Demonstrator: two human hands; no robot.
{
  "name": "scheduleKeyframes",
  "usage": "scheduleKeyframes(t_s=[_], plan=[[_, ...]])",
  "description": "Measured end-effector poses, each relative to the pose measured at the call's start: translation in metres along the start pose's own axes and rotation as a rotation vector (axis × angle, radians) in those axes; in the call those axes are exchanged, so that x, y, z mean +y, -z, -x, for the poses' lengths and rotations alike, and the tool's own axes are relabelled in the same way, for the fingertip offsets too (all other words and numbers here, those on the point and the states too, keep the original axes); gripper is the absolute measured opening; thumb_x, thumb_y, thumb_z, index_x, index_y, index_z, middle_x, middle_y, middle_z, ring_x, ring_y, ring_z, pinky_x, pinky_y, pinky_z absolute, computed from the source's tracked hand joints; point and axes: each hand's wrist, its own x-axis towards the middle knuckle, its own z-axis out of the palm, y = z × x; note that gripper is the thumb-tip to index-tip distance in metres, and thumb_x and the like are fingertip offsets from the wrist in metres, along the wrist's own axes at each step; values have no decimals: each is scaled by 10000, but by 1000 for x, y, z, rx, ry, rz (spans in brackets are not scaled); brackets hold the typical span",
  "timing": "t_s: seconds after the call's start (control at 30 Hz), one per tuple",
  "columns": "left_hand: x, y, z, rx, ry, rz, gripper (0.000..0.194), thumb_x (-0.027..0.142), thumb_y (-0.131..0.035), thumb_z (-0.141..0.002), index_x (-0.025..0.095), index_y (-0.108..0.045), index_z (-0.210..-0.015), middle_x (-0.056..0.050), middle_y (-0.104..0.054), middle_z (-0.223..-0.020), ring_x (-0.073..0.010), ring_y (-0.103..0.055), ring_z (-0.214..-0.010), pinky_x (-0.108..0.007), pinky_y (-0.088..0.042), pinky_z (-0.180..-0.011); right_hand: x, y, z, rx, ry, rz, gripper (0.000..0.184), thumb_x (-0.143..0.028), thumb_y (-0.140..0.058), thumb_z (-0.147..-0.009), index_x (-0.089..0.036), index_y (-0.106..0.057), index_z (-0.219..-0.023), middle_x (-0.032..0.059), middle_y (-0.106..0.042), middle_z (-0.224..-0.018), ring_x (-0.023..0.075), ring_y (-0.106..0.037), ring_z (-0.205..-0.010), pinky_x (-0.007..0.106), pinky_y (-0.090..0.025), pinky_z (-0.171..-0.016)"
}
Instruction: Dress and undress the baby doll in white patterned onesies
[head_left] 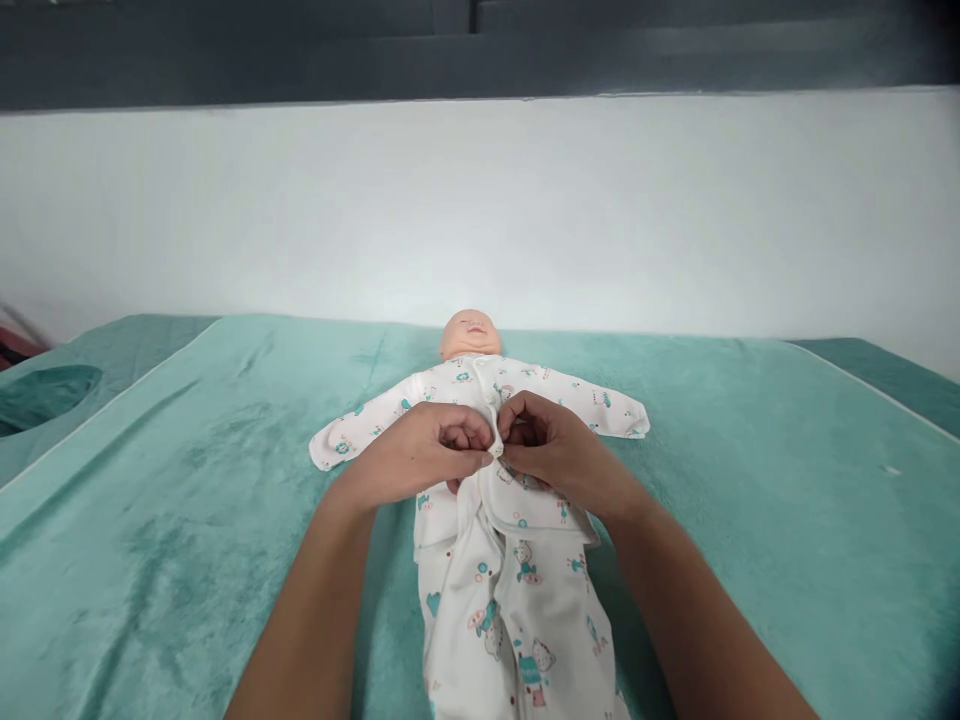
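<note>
A baby doll (471,333) lies on its back, head away from me, its sleeves spread to both sides. It wears a white printed baby jacket (442,380) over matching trousers (491,610). At the chest, my left hand (431,450) pinches one front edge of the jacket beside a small button (496,451). Opposite it, my right hand (551,445) is closed on the other side of the same button and edge. The fingertips of both hands nearly meet there. Below them the jacket's lower front hangs apart over the trousers.
A teal plush sheet (187,560) covers the bed under the doll. Behind it stands a white wall (480,200) with a dark band above. At the far left, a teal padded piece (112,345) with an oval hollow lies near a red object (15,350).
</note>
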Motion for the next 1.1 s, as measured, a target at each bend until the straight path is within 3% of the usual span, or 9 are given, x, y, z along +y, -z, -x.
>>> scheduleKeyframes(t_s=[0.23, 0.47, 0.57, 0.87, 1.1], plan=[[-2, -2, -2, 20, -16, -23, 62, 225, -576, -811, 178, -610, -789, 41, -520, -603, -76, -516, -524, -179, -379, -491, 4, 5, 0, -75, 14, -33, 120, -132, -564, -777, -196, -517, -866, -77, -393, -598, 49, -344, -485, 182, -271, -419], [-3, -2, -1, 25, -18, -36, 52, 195, -571, -798, 176, -611, -771, 42, -522, -602, -73, -514, -531, -171, -374, -484, 0, 14, 2, -196, -35, -98, 234, -268, -711, -789, -200, -542, -936, -52, -496, -703, 55, -417, -572, 183, -350, -490], [-3, -1, -2, 6, -7, 2, 63, 211, -580, -807, 169, -620, -783, 40, -534, -598, -71, -516, -530, -171, -403, -496, 0, 14, 1, -177, -49, -93, 242, -335, -712, -807, -201, -557, -936, -44, -531, -697, 59, -435, -567, 182, -361, -482], [-4, 0, -2, -10, 27, 103, 64, 224, -601, -819, 168, -608, -789, 38, -561, -586, -74, -538, -527, -181, -468, -523, 2, 13, 0, -141, -45, -80, 224, -276, -734, -776, -184, -592, -923, -31, -563, -704, 62, -479, -569, 167, -385, -451], [-9, -3, -6, 17, -31, 210, 227, 376, -604, -865, 187, -540, -973, 35, -590, -598, -101, -561, -497, -211, -494, -497, 4, 12, -3, -139, -1, -91, 234, -321, -735, -790, -188, -585, -910, -33, -579, -699, 61, -484, -546, 160, -371, -422]])
